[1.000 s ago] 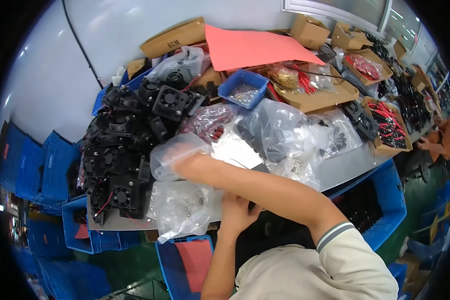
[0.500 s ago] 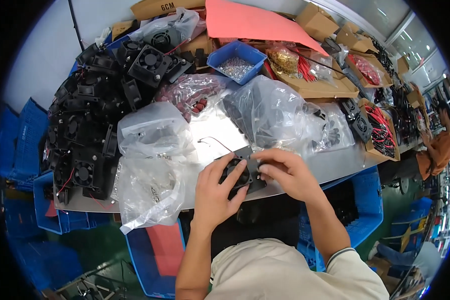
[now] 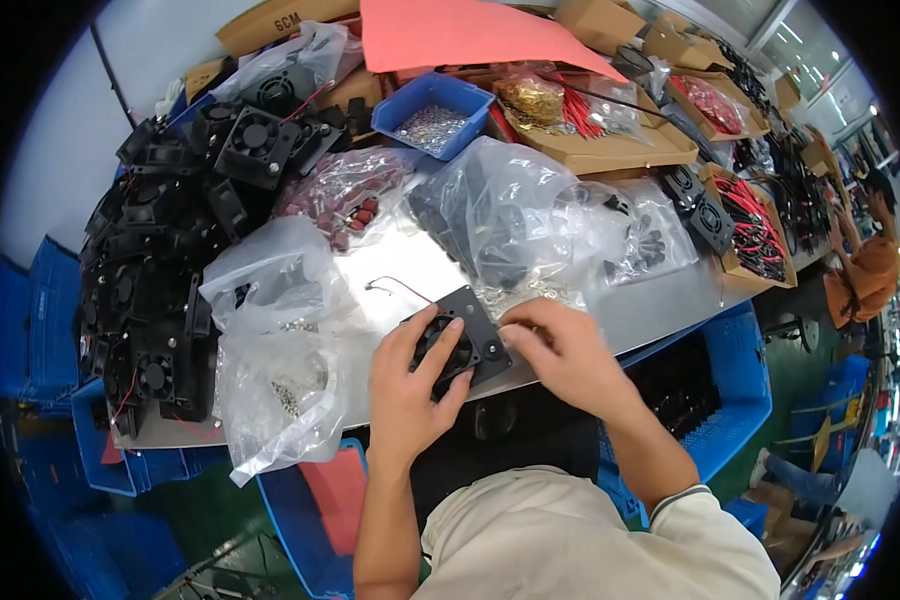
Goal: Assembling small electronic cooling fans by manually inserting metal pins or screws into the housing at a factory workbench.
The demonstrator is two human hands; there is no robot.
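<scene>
A black cooling fan (image 3: 485,335) on a square plate lies near the front edge of the metal worktable, with a thin dark wire running from its far side. My left hand (image 3: 410,385) grips the fan, its fingers over the round frame and the thumb at the near side. Just right of the plate is my right hand (image 3: 565,355), thumb and forefinger pinched together. Whatever sits in that pinch is hidden. A small dark round piece (image 3: 491,350) shows on the plate's right part. Beyond the right hand, small metal parts (image 3: 530,290) spill at the mouth of a clear bag (image 3: 510,220).
Many black fans (image 3: 155,290) are heaped at the left. Clear bags (image 3: 280,370) lie beside my left hand. A blue tray (image 3: 430,115) of small screws stands at the back, near cardboard trays (image 3: 620,150). Blue crates (image 3: 740,400) sit below the table edge. A person in orange is far right.
The view has shifted, so the table appears slightly turned. My right fingertips have drawn back from the plate to its right edge, uncovering the round piece. My left hand keeps its grip.
</scene>
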